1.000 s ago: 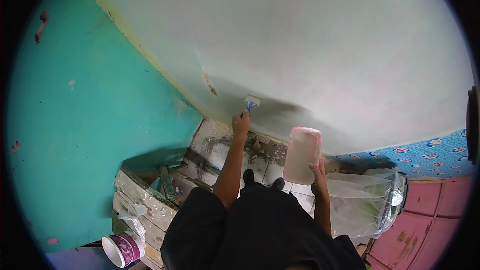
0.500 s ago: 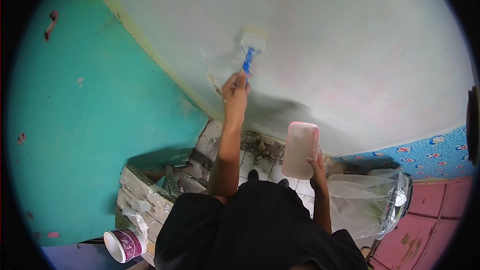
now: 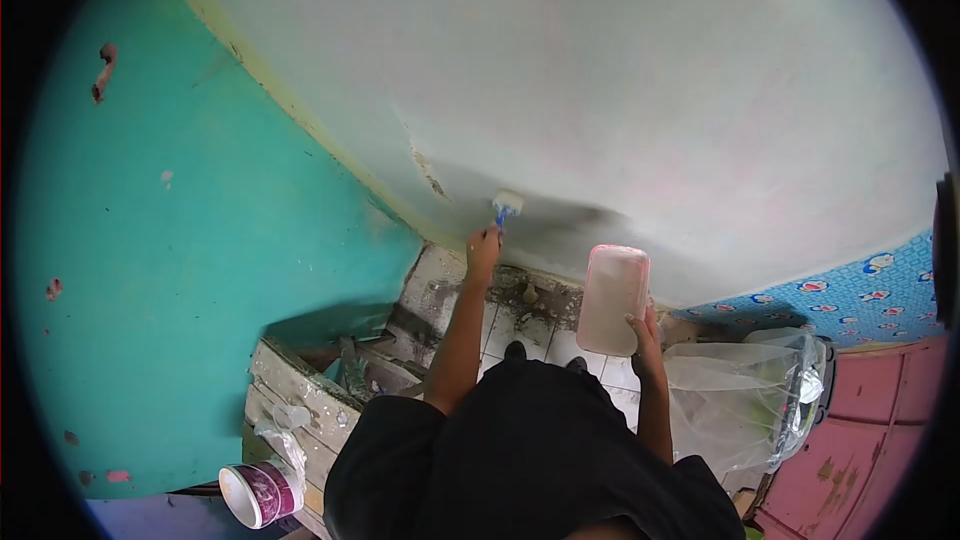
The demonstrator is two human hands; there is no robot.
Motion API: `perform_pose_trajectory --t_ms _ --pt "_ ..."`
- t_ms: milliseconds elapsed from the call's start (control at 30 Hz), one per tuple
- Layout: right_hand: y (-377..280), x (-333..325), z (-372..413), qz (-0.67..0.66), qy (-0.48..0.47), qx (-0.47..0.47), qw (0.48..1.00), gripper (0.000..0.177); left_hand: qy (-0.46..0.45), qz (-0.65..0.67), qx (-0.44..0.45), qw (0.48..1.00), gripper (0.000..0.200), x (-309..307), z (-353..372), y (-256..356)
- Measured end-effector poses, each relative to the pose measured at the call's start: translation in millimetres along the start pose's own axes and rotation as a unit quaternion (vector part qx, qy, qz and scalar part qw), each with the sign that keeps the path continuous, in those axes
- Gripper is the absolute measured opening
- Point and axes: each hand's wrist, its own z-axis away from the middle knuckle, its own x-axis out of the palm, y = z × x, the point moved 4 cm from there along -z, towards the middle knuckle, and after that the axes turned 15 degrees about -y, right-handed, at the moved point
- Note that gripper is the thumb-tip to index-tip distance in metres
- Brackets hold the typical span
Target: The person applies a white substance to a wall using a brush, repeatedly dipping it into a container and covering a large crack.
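My left hand (image 3: 483,248) grips a blue-handled paintbrush (image 3: 503,208). Its pale bristles press low on the whitish wall (image 3: 620,90), at the upper edge of a dark grey patch (image 3: 560,225). My right hand (image 3: 643,332) holds a pink-rimmed translucent plastic container (image 3: 613,298) upright at waist height, right of the brush. Both arms reach out from my black garment (image 3: 530,460). My black shoes (image 3: 545,355) stand on white floor tiles below.
A turquoise wall (image 3: 200,240) meets the whitish wall at a corner on the left. Old paint-stained wooden planks (image 3: 310,405) lie bottom left, with a purple-and-white cup (image 3: 260,493) beside them. A clear plastic bag (image 3: 750,395), a pink wooden surface (image 3: 860,450) and blue patterned wall covering (image 3: 840,295) are on the right.
The brush swept up the wall half a second ago and has come back down to the dark patch near the floor. The container shifted slightly; the right hand keeps holding it.
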Motion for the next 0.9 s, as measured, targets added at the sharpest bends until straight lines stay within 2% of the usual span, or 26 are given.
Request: perform_pose_trajectory --t_ms 167,267,467,567,633,733,900 --pt "-5 3 -6 -0.002 -0.012 -0.008 1.000 0.069 -0.021 0.049 0.022 0.998 0.035 21 45 169" --pt "-1 7 -11 -0.024 -0.012 -0.013 1.000 0.069 -0.005 0.040 0.087 0.995 0.037 24 82 252" --pt "3 10 -16 -0.006 -0.025 -0.011 1.000 0.070 0.009 0.076 0.229 0.970 0.030 33 126 335" --pt "3 10 -15 0.006 -0.030 -0.020 0.999 0.070 0.007 0.077 0.276 0.958 0.032 35 111 323" --pt "2 9 -13 -0.002 -0.028 -0.017 0.999 0.070 -0.013 0.079 0.249 0.965 0.036 35 86 284" --pt "2 7 -11 -0.014 -0.027 -0.020 0.999 0.069 -0.018 0.054 0.217 0.975 0.038 32 43 192" --pt "1 4 -12 -0.024 -0.017 -0.013 0.999 0.068 -0.037 0.038 0.157 0.986 0.038 31 14 21"
